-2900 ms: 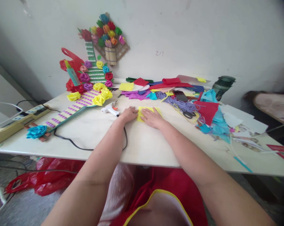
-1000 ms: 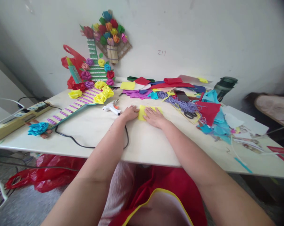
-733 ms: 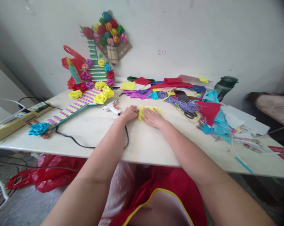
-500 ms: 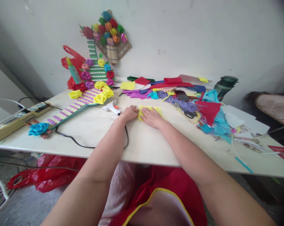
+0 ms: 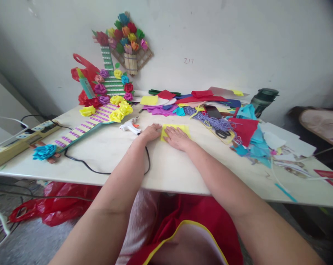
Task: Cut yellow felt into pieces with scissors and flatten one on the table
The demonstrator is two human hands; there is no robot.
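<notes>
A square of yellow crepe paper point(image 5: 185, 130) lies flat on the white table point(image 5: 172, 165). My right hand point(image 5: 177, 138) rests palm down on it with the fingers stretched out, covering much of its lower part. Just left of the paper, my left hand point(image 5: 151, 133) lies on the table, fingers extended and their tips close to the paper's left edge. Beside my left hand is a white glue gun point(image 5: 130, 126), its black cord point(image 5: 86, 163) looping under my left forearm.
At the left stands a guitar-shaped board point(image 5: 85, 129) decorated with paper flowers, near a power strip point(image 5: 31, 141). Coloured paper sheets point(image 5: 161, 108), purple yarn point(image 5: 207, 119) and scissors point(image 5: 222, 134) lie along the back and right. A dark bottle point(image 5: 263, 99) stands behind paper scraps.
Hardly anything differs. Both hands keep their places, and the whole view has shifted very slightly.
</notes>
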